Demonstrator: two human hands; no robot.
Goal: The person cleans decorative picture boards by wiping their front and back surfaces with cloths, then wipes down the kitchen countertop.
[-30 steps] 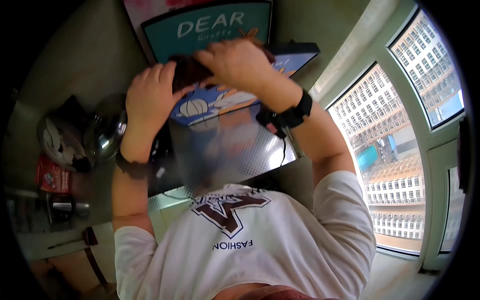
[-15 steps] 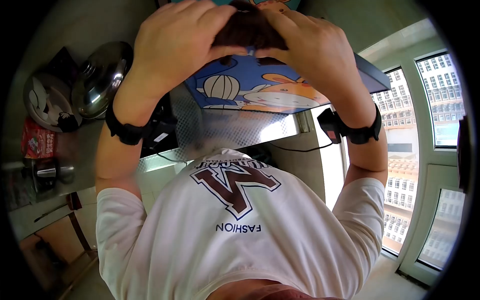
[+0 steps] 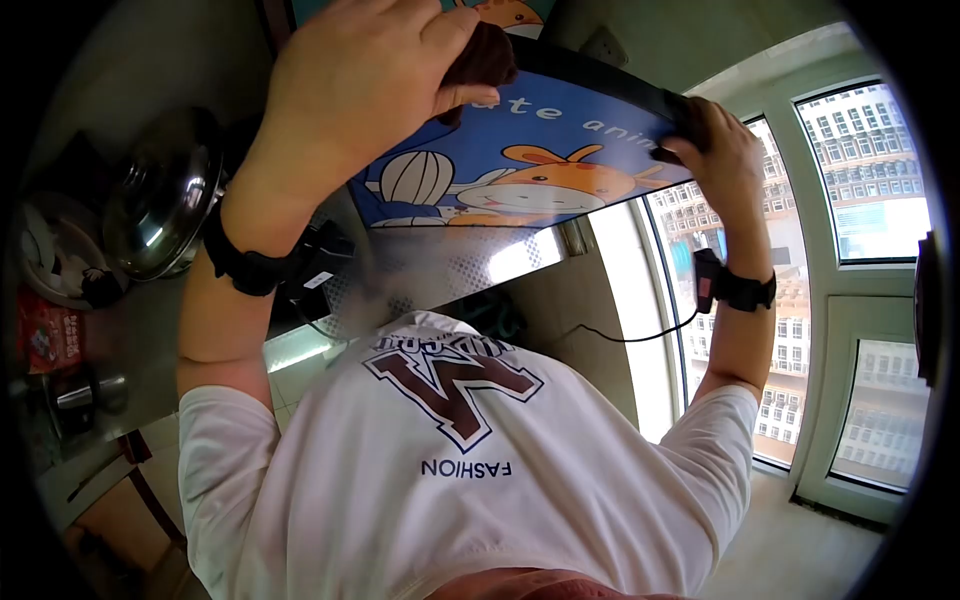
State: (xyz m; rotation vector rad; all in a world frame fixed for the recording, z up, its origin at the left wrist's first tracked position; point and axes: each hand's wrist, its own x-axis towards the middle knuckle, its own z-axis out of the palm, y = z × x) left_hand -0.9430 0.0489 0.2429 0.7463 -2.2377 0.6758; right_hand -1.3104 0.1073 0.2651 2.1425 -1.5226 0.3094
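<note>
A blue panel (image 3: 560, 150) with a cartoon giraffe and white lettering stands tilted above a shiny metal surface (image 3: 440, 262). My left hand (image 3: 365, 85) is closed on a dark brown cloth (image 3: 484, 58) near the panel's upper left. At the panel's upper right corner, my right hand (image 3: 725, 150) has its fingers wrapped over the edge, with something dark brown under them, perhaps another cloth. Black bands with small devices sit on both wrists.
A steel lid (image 3: 165, 200), a round dish (image 3: 65, 250) and a red packet (image 3: 50, 335) are on the left. Glazed windows (image 3: 865, 180) stand on the right. A black cable (image 3: 630, 340) hangs from the right wrist device. A wall socket (image 3: 603, 45) shows behind the panel.
My hands have moved apart. The right went from beside the left at the panel's middle to its right corner, and the left stays on the brown cloth. More lettering on the panel shows.
</note>
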